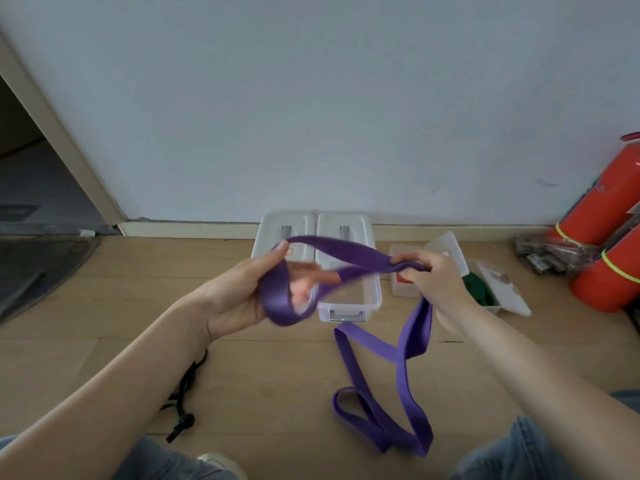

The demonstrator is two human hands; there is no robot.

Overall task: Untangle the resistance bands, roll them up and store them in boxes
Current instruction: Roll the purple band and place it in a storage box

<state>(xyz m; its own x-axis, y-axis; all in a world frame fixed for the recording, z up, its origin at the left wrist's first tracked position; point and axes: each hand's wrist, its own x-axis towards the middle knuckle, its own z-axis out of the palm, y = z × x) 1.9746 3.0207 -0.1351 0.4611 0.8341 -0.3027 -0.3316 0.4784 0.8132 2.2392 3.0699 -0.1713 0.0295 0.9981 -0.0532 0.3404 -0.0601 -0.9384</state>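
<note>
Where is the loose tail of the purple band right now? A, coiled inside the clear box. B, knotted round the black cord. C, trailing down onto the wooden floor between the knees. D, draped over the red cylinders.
C: the purple band runs from the left hand across to the right hand, then hangs down and lies in loops on the wooden floor, apart from the clear box.

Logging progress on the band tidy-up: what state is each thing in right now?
Purple band: unrolled, one end looped round the left hand, the rest trailing on the floor.
Left hand: inside the band's loop.
Right hand: grips the band.
Clear box: open, nothing visible inside.
Small box: open, green band inside.
Black cord: loose on the floor.
</note>
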